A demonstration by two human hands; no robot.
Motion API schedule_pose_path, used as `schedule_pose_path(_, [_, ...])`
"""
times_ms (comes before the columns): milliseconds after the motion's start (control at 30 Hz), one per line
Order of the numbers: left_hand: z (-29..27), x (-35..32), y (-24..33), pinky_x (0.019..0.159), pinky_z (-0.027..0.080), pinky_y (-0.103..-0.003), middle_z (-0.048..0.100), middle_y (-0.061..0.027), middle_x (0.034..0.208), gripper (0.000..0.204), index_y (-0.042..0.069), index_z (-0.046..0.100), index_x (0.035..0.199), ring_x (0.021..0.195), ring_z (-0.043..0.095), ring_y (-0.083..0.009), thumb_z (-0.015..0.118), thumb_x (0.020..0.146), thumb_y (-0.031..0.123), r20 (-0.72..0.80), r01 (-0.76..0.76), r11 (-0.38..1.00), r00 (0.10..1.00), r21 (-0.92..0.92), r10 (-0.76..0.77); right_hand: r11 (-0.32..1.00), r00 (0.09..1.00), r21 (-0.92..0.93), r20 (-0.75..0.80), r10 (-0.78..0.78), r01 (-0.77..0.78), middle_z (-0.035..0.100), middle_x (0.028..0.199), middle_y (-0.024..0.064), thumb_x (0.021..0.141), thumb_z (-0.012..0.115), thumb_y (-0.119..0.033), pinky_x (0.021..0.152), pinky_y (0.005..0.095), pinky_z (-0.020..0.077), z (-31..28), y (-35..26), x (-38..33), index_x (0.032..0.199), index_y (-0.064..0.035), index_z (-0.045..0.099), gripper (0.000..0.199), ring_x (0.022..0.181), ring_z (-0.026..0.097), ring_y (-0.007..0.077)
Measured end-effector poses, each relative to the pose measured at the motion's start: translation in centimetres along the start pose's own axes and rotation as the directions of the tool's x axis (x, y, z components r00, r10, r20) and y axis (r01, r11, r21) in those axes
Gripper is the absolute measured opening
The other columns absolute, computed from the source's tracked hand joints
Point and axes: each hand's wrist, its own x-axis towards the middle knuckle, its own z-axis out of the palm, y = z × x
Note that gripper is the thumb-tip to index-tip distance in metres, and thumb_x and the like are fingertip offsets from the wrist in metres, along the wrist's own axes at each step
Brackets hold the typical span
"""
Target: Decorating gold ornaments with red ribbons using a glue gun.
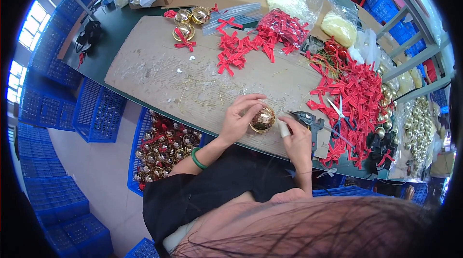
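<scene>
My left hand grips a shiny gold bell ball from its left and top, just above the near edge of the cardboard sheet. My right hand sits right of the ball, its bandaged index finger touching the ball's right side. A green bangle rings my left wrist. A glue gun lies on the cardboard just right of my right hand.
Red ribbon bows are heaped at the middle and right, with scissors on top. Three finished gold bells with bows sit at the far left. A blue crate of bells stands below the table. Bags of gold bells lie right.
</scene>
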Motion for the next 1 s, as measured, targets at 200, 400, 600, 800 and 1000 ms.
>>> schedule_pose_path(200, [-0.6, 1.2, 1.2, 0.084, 0.055, -0.026, 0.074, -0.0101, 0.104, 0.020, -0.004, 0.072, 0.113, 0.096, 0.067, -0.0133, 0.060, 0.102, 0.007, 0.005, 0.104, 0.936, 0.994, -0.337, -0.108, 0.986, 0.986, -0.020, -0.009, 0.168, -0.168, 0.072, 0.088, 0.0139, 0.089, 0.070, -0.005, 0.070, 0.0308, 0.0538, -3.2, -0.1, -1.2, 0.107, -0.0021, 0.072, 0.018, 0.075, 0.070, 0.0210])
schedule_pose_path(400, [0.3, 1.7, 3.1, 0.077, 0.058, -0.026, 0.073, -0.0117, 0.096, 0.016, -0.005, 0.069, 0.113, 0.085, 0.069, -0.0119, 0.059, 0.101, 0.002, 0.167, 0.106, 0.961, 0.984, -0.256, -0.065, 0.993, 0.986, 0.091, -0.142, 0.085, -0.072, 0.072, 0.093, 0.0111, 0.087, 0.071, -0.003, 0.071, 0.0303, 0.0537, -2.9, -2.1, 0.2, 0.104, -0.0012, 0.072, 0.018, 0.078, 0.068, 0.0182])
schedule_pose_path(600, [1.3, 1.8, 3.6, 0.079, 0.057, -0.025, 0.072, -0.0072, 0.095, 0.015, -0.003, 0.061, 0.115, 0.087, 0.068, -0.0102, 0.061, 0.101, 0.004, 0.282, 0.161, 0.957, 0.955, -0.242, -0.089, 0.983, 0.985, 0.174, -0.169, -0.022, 0.052, 0.071, 0.094, 0.0101, 0.083, 0.072, 0.001, 0.073, 0.0298, 0.0530, -2.1, -3.2, 1.4, 0.103, -0.0014, 0.072, 0.021, 0.081, 0.067, 0.0196])
schedule_pose_path(800, [1.8, 2.3, 3.8, 0.078, 0.054, -0.024, 0.068, -0.0032, 0.092, 0.013, -0.001, 0.061, 0.112, 0.083, 0.065, -0.0080, 0.061, 0.102, 0.007, 0.328, 0.183, 0.923, 0.942, -0.338, -0.067, 0.975, 0.971, 0.163, -0.210, -0.116, 0.152, 0.070, 0.095, 0.0093, 0.079, 0.072, 0.002, 0.075, 0.0297, 0.0519, -2.1, -2.9, 1.9, 0.102, -0.0028, 0.075, 0.024, 0.088, 0.064, 0.0204])
schedule_pose_path(1000, [1.4, 2.7, 3.8, 0.075, 0.053, -0.023, 0.067, -0.0025, 0.090, 0.011, 0.000, 0.062, 0.108, 0.080, 0.064, -0.0075, 0.062, 0.102, 0.009, 0.401, 0.305, 0.878, 0.905, -0.369, -0.146, 0.973, 0.958, 0.082, -0.212, -0.195, 0.216, 0.070, 0.094, 0.0084, 0.077, 0.074, 0.001, 0.082, 0.0325, 0.0489, -2.2, -2.4, 2.1, 0.107, -0.0064, 0.079, 0.032, 0.090, 0.060, 0.0198])
